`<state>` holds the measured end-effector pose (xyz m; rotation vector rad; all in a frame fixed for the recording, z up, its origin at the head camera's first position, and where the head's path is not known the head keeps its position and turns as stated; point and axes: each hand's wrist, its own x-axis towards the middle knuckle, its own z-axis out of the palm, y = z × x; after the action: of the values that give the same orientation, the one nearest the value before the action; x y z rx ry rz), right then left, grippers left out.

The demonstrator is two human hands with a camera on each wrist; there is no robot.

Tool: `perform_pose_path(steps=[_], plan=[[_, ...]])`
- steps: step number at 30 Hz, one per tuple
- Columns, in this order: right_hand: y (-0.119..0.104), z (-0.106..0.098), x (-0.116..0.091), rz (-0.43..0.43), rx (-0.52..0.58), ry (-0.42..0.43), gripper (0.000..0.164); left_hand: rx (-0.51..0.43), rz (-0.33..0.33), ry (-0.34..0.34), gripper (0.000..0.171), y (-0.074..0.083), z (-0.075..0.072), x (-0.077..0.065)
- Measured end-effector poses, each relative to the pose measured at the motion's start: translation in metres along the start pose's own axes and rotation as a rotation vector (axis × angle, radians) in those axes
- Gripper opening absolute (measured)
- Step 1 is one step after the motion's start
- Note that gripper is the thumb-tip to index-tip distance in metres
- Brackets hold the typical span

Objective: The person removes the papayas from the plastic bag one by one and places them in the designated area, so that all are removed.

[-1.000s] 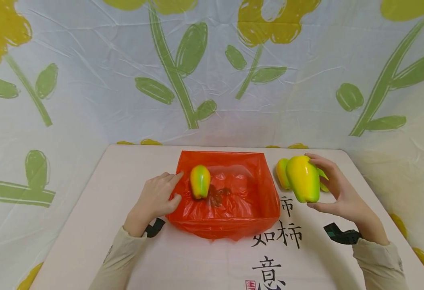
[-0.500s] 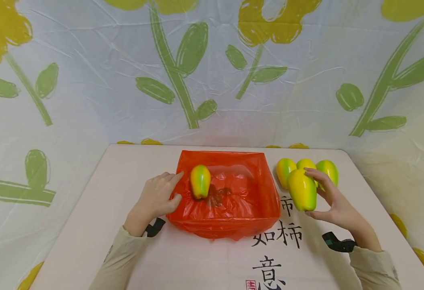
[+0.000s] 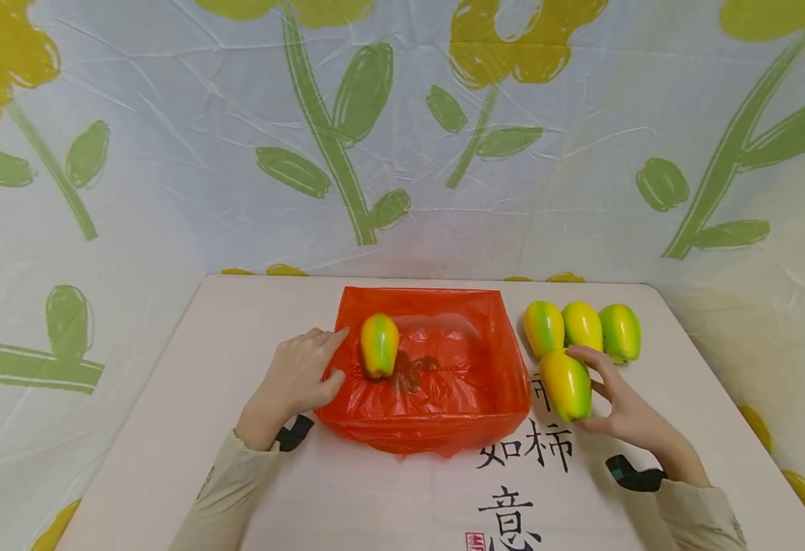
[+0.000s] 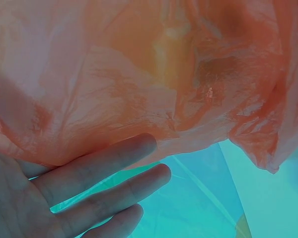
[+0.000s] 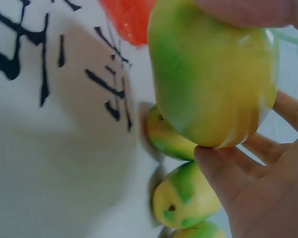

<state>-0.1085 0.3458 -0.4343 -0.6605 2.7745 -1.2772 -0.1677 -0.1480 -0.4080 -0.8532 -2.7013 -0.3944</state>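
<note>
A yellow-green mango (image 3: 565,385) is in my right hand (image 3: 619,403), held between the thumb and fingers just right of a red plastic bag (image 3: 430,419). Close up in the right wrist view, the thumb lies on one side of the held mango (image 5: 213,79) and fingertips touch the other. My left hand (image 3: 297,370) is at the bag's left rim, index finger and thumb overlapping it. The left wrist view shows straight fingers (image 4: 114,198) along the outside of the bag. Inside the wide-open bag, at its left, lies another mango (image 3: 379,346).
Three more mangoes stand in a row behind my right hand: a left one (image 3: 544,327), a middle one (image 3: 583,324) and a right one (image 3: 620,332). Black brush characters (image 3: 549,446) mark the pale tabletop (image 3: 347,505). A flower-patterned sheet (image 3: 203,115) surrounds the table.
My right hand has brought the held mango down and toward me, slightly left, uncovering the three mangoes behind it. The left hand and bag have stayed put.
</note>
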Motion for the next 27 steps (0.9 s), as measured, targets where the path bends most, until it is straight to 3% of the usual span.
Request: perform_pose_path(steps=[11,27], plan=[[0.017,0.010,-0.003,0.054,0.049,-0.019,0.108,0.000,-0.002,0.000,0.056,0.000,0.001,0.000],[0.021,0.012,-0.002,0.055,0.067,-0.034,0.113,0.000,-0.014,-0.013,0.056,0.000,0.000,0.000]])
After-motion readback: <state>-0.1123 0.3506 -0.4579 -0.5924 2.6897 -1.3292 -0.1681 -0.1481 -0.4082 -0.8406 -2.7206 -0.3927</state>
